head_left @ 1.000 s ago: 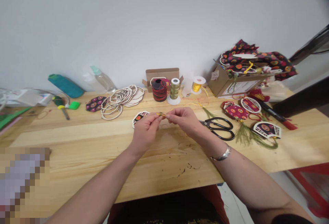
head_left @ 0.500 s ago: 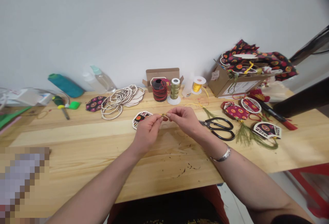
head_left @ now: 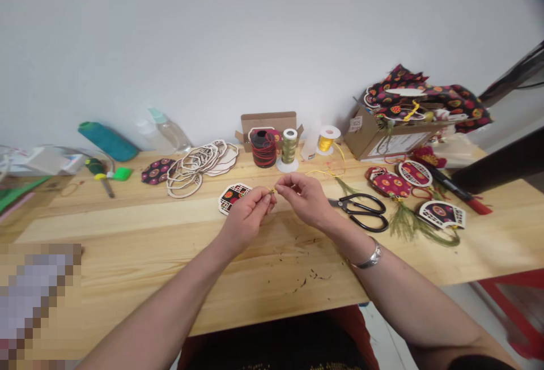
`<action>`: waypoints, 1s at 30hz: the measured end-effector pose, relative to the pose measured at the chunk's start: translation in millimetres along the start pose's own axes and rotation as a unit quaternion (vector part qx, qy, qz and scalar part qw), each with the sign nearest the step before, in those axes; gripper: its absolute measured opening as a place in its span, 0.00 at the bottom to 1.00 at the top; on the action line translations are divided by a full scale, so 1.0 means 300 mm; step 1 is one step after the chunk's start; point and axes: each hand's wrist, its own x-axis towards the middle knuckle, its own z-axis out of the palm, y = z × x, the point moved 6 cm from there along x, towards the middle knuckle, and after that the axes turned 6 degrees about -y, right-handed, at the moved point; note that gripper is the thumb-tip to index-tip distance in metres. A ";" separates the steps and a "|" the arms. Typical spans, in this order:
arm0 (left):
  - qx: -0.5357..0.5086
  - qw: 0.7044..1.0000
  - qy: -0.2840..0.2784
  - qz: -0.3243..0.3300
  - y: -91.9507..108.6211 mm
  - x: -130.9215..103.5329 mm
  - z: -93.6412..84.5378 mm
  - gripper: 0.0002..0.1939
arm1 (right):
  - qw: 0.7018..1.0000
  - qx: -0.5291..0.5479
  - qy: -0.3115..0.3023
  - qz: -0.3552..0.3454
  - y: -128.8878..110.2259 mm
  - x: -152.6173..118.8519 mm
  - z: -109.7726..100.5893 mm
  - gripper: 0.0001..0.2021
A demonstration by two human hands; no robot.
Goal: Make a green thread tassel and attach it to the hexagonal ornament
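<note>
My left hand [head_left: 253,208] pinches a short piece of yellow cord [head_left: 271,190] between thumb and forefinger. Fingertip to fingertip with it, my right hand [head_left: 302,197] is closed in a pinch at the same cord, most of which the fingers hide. Partly behind my left hand lies an ornament [head_left: 232,194] with a pale cut-out frame and dark patterned cloth. Black-handled scissors [head_left: 363,211] rest to the right of my right hand. Beyond it, a green tassel [head_left: 346,187] lies near a loose yellow strand.
At the back stand spools of dark red cord [head_left: 264,149], green thread [head_left: 289,149] and yellow cord [head_left: 327,142]. Pale wooden frames [head_left: 199,160] are piled at left. Finished-looking ornaments [head_left: 442,215] and a cardboard box [head_left: 374,137] with cloth occupy the right. Dark scraps [head_left: 312,275] dot the front.
The fingertips of both hands have shifted slightly around the yellow cord, and my left fingers are curled a little more. Other things stay in place.
</note>
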 end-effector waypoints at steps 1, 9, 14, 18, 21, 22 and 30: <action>-0.014 1.000 -0.004 -0.004 -0.001 -0.001 0.002 0.11 | 1.000 0.026 -0.004 0.005 0.004 0.002 0.001 0.06; -0.091 0.995 -0.039 -0.009 0.000 -0.010 0.009 0.11 | 0.986 0.151 -0.046 0.052 0.013 0.006 0.006 0.07; -0.104 0.993 -0.054 -0.012 0.002 -0.016 0.015 0.11 | 0.975 0.198 -0.090 0.055 -0.002 0.004 0.014 0.09; -0.110 0.992 -0.058 -0.004 0.008 -0.021 0.018 0.11 | 0.963 0.232 -0.122 0.062 -0.004 0.000 0.024 0.09; -0.105 0.993 -0.056 -0.004 0.008 -0.020 0.017 0.11 | 0.961 0.238 -0.127 0.066 -0.001 0.000 0.025 0.08; -0.104 0.993 -0.055 -0.004 0.008 -0.019 0.017 0.11 | 0.961 0.234 -0.128 0.066 0.000 0.000 0.025 0.08; -0.114 0.992 -0.062 -0.006 0.007 -0.020 0.022 0.11 | 0.962 0.210 -0.169 0.046 -0.014 0.003 0.026 0.10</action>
